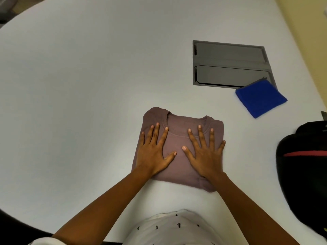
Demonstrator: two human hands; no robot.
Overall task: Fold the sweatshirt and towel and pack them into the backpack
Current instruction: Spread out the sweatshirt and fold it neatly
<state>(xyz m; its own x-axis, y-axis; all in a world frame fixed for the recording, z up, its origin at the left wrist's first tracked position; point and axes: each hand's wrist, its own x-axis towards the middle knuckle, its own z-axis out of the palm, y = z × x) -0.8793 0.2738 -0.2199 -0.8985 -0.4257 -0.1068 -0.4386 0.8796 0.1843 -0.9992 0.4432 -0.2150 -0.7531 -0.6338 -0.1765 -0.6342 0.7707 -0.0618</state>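
Both hands lie flat with fingers spread and straight, gripping nothing: the left hand point(154, 152) presses the left half of the folded sweatshirt point(178, 138) and the right hand point(205, 152) presses the right half. The sweatshirt sits on the near middle of the white table point(88, 85), collar at the far side.

The main risk, as I judge it, comes with the lift. The bundle is soft and layered, and a bit of fabric already pokes out at its near right corner, so picking it up by one edge could let the folds sag open. The backpack point(304, 174) at the right edge is only partly in view and I cannot tell if it is open; a tight mouth could crumple the bundle.

The sweatshirt is dusty mauve knit, matte, with a ribbed round collar, folded to a rough rectangle with soft rounded corners. The towel point(261, 98), far right, is bright blue, fuzzy, folded to a neat square, its far corner overlapping a grey metal hatch point(228, 64) set in the table. The backpack is black, rounded, with a red stripe
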